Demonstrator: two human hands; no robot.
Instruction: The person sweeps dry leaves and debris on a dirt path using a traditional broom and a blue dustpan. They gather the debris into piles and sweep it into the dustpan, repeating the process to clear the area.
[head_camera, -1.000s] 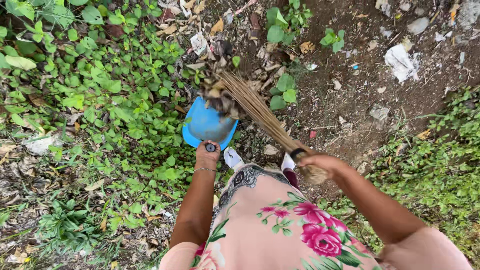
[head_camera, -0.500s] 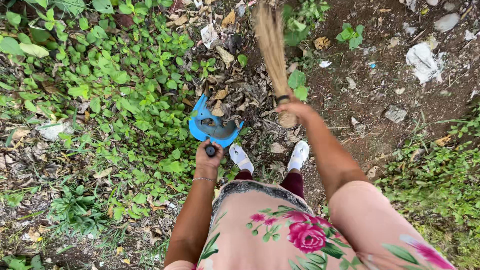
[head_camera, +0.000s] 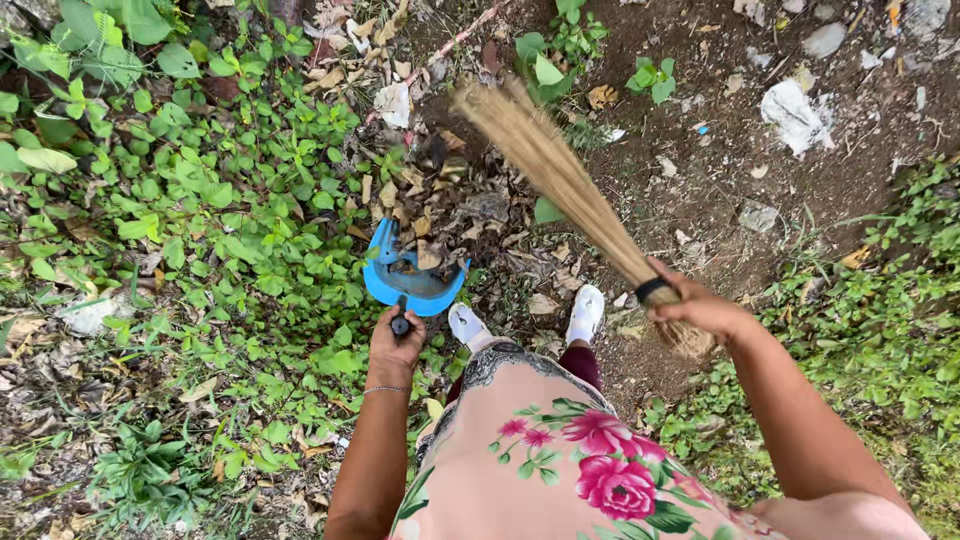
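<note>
My left hand (head_camera: 396, 349) grips the dark handle of a blue dustpan (head_camera: 410, 275), which rests tilted on the ground with a few dry leaves in it. My right hand (head_camera: 700, 308) holds a straw hand broom (head_camera: 560, 175) near its bound end, the bristles fanned out up and to the left over a pile of dry leaves (head_camera: 450, 195). The bristle tips hang above the leaves beyond the dustpan. My two white shoes (head_camera: 585, 312) stand just behind the pan, below a pink flowered garment.
Green low plants (head_camera: 230, 220) cover the ground on the left and at the right edge. Bare dirt (head_camera: 720, 170) with stones and scraps of white litter (head_camera: 795, 115) lies at the upper right. Dry leaves are scattered about.
The broom swung from upright to slanting up-left, with my right hand shifting right and lower. The dustpan stayed in my left hand, near the leaf pile.
</note>
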